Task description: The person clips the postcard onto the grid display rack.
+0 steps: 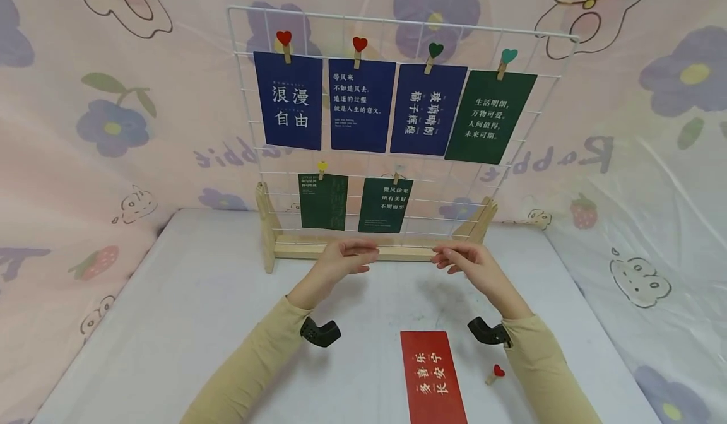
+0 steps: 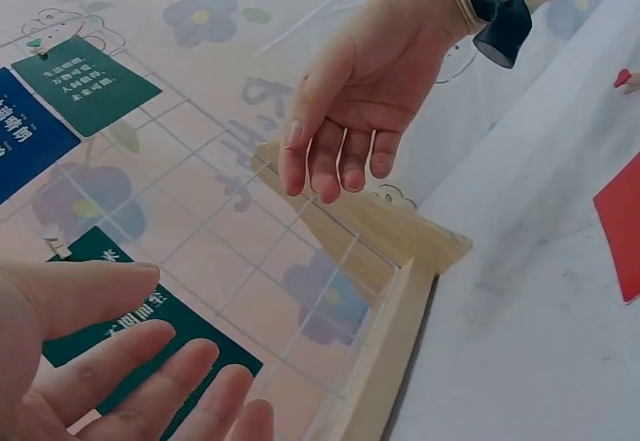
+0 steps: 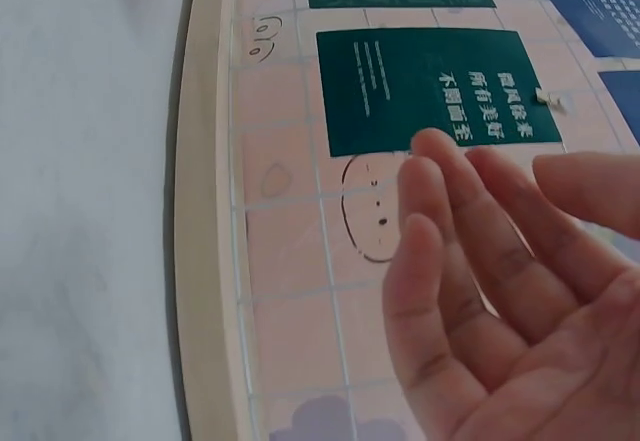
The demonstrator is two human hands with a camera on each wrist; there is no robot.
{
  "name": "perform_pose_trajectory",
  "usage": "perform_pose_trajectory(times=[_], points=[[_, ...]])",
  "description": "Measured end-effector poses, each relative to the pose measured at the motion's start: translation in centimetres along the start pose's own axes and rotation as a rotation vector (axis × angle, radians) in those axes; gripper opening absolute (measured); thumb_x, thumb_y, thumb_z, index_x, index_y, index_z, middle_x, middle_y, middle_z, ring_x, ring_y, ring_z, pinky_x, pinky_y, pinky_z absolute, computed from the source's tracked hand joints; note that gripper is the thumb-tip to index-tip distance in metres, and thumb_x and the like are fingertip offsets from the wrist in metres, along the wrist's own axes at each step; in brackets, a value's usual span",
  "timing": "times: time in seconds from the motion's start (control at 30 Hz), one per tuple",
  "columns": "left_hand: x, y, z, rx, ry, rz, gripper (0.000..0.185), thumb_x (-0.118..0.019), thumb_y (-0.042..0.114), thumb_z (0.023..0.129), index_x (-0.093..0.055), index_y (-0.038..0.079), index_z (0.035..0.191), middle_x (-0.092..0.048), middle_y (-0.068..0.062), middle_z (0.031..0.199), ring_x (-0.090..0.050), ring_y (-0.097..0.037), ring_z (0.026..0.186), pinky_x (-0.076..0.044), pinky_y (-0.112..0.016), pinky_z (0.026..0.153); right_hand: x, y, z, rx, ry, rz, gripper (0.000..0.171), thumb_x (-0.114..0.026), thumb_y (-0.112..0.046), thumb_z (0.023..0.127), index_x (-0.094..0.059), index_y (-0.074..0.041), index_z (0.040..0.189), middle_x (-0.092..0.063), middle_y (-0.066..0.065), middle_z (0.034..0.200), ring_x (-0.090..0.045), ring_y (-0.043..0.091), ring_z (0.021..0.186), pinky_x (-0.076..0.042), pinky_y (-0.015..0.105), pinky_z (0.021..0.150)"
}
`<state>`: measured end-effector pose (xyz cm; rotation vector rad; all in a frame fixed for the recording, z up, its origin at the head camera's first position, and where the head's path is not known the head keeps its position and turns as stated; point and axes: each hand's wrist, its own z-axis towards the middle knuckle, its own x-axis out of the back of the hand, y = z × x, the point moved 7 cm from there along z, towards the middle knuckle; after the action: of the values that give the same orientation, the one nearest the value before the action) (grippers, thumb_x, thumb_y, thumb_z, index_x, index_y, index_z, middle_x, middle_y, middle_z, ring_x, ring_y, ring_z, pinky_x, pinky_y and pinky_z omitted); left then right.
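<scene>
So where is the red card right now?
In the head view, the red rectangular paper card lies flat on the white table, near the front edge, beside a red-heart wooden clip.

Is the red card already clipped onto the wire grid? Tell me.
No, the red card lies flat on the table, apart from the wire grid, with a heart clip beside it.

- Left hand (image 1: 343, 258): raised, fingers loosely extended toward the right, holding nothing.
- Right hand (image 1: 468, 261): raised, fingers relaxed and slightly curled, pointing left, empty.
- Both forearms sleeved, converging forward; fingertips apart, facing each other.
</scene>
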<state>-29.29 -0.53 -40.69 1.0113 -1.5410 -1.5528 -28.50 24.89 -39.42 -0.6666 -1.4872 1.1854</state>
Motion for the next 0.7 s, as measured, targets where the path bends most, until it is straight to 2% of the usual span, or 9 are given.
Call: perform_pose_trajectory(times=[0.13,0.23,0.43,0.7], points=[[-0.5,-1.0,-0.3,0.039,-0.035,-0.025,0.031,-0.066,0.013,0.091,-0.062,0.001,0.120,-0.064,-0.009,0.116,-0.060,-0.028,0.109,-0.050,-0.040,0.092,0.3,1.0,-0.8,-0.011,0.003,0.006,0.033,-0.050,-0.024,0.102,-0.061,0.001,0.120,-0.067,0.018,0.107,-0.064,0.028,0.097,-0.055,0.037,0.080],[-0.9,-2.1,-0.6,0.088,-0.056,-0.031,0.032,-0.066,0.014,0.091,-0.061,0.000,0.120,-0.063,-0.014,0.118,-0.060,-0.029,0.108,-0.050,-0.041,0.093,0.6,2.1,-1.4,-0.023,0.003,0.006,0.034,-0.050,-0.022,0.102,-0.060,0.003,0.121,-0.067,0.019,0.107,-0.064,0.027,0.097,-0.054,0.032,0.080],[-1.4,-4.1,-0.7,0.142,-0.071,-0.003,0.034,-0.066,0.016,0.091,-0.062,-0.002,0.120,-0.064,-0.017,0.118,-0.064,-0.023,0.099,-0.051,-0.041,0.091,1.2,3.8,-3.0,-0.050,-0.022,0.002,0.034,-0.049,-0.022,0.102,-0.060,0.004,0.120,-0.067,0.019,0.107,-0.063,0.032,0.100,-0.054,0.031,0.080],[-2.1,-6.1,-1.5,0.198,-0.117,0.008,0.039,-0.063,0.016,0.093,-0.058,-0.006,0.124,-0.065,-0.015,0.116,-0.064,-0.025,0.101,-0.050,-0.042,0.092,1.8,5.4,-5.3,-0.127,-0.084,-0.026,0.039,-0.049,-0.024,0.102,-0.057,0.008,0.122,-0.068,0.015,0.106,-0.064,0.023,0.100,-0.054,0.031,0.081]])
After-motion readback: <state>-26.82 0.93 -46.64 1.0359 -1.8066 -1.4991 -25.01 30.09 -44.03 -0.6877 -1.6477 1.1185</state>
